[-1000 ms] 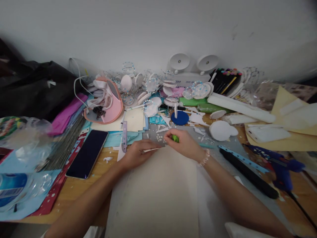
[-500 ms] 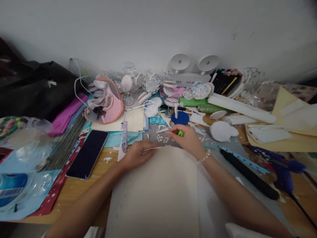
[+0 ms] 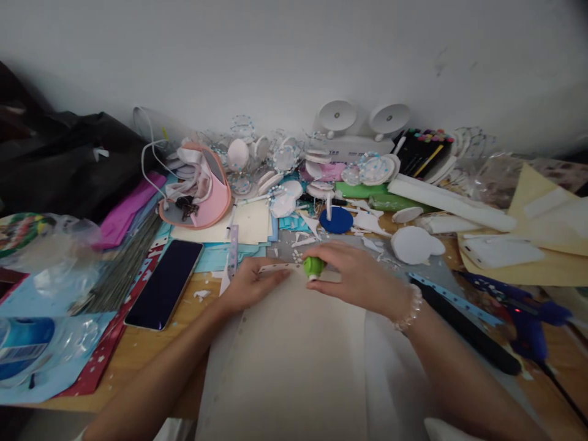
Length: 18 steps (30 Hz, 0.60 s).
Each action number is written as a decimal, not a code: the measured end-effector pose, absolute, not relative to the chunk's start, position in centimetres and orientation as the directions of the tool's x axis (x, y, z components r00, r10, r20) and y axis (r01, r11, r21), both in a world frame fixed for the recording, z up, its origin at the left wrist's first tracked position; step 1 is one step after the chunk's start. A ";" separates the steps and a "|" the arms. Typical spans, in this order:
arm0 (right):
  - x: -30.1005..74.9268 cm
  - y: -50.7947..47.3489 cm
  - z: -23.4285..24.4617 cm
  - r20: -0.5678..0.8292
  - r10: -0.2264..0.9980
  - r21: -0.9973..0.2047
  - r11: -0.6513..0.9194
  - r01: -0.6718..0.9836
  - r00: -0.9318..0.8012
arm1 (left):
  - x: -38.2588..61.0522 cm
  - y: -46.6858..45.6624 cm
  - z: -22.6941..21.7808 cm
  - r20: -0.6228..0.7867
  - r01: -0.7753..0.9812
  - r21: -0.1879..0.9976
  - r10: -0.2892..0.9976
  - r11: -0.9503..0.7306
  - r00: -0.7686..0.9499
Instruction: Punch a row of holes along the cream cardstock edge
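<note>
A large cream sheet of paper (image 3: 303, 361) runs toward me, with a row of small punched marks along its left and far edges. At its far left corner my left hand (image 3: 257, 282) grips the edge between thumb and fingers. My right hand (image 3: 356, 275), wearing a beaded bracelet, is closed on a small green craft punch (image 3: 313, 267) at the far edge of the sheet. The thumb is below the punch and the fingers are above it. Small white paper cutouts lie on the grey mat (image 3: 287, 242) just beyond.
A phone (image 3: 164, 285) lies left, near a pink visor (image 3: 211, 196). White foam shapes (image 3: 416, 244) and a blue disc (image 3: 336, 220) sit beyond my hands. On the right are a black rod-like object (image 3: 468, 331) and a blue glue gun (image 3: 528, 318) with its cord.
My right hand has drawn nearer and turned, bringing the green craft punch from above the mat onto the paper's far edge. My left hand still holds the sheet, its far edge now tilted up.
</note>
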State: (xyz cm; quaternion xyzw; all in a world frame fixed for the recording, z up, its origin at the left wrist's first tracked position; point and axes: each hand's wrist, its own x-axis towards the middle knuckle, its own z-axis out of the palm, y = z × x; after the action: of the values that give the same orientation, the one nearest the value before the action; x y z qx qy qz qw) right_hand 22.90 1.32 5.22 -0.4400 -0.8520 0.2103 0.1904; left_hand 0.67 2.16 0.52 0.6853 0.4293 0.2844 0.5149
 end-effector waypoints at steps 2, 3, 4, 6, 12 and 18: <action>22.8 1.4 4.8 0.165 0.802 -0.466 0.576 0.671 -0.574 | 0.7 2.2 0.5 -0.041 0.292 0.950 0.886 -0.108 0.462; 22.7 1.5 4.6 0.170 0.793 -0.449 0.591 0.670 -0.586 | 0.6 2.2 0.5 -0.034 0.292 0.950 0.889 -0.113 0.457; 22.7 1.6 4.4 0.177 0.786 -0.437 0.602 0.668 -0.592 | 0.6 2.2 0.4 -0.026 0.290 0.950 0.892 -0.119 0.451; 22.6 1.7 4.1 0.203 0.781 -0.415 0.615 0.670 -0.591 | 0.6 2.2 0.4 -0.012 0.285 0.949 0.893 -0.131 0.450; 22.5 1.7 3.5 0.202 0.770 -0.424 0.625 0.655 -0.605 | 0.7 2.2 0.3 0.017 0.307 0.936 0.896 -0.169 0.443; 22.6 1.9 3.3 0.055 0.820 -0.574 0.494 0.654 -0.570 | 0.6 2.2 0.3 0.008 0.295 0.942 0.890 -0.160 0.455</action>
State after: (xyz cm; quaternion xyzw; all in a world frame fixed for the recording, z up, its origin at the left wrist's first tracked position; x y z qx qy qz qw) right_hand 22.60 1.91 3.28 -0.4340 -0.8487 0.2547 0.1627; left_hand 0.61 2.21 0.29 0.6983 0.4244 0.3036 0.4899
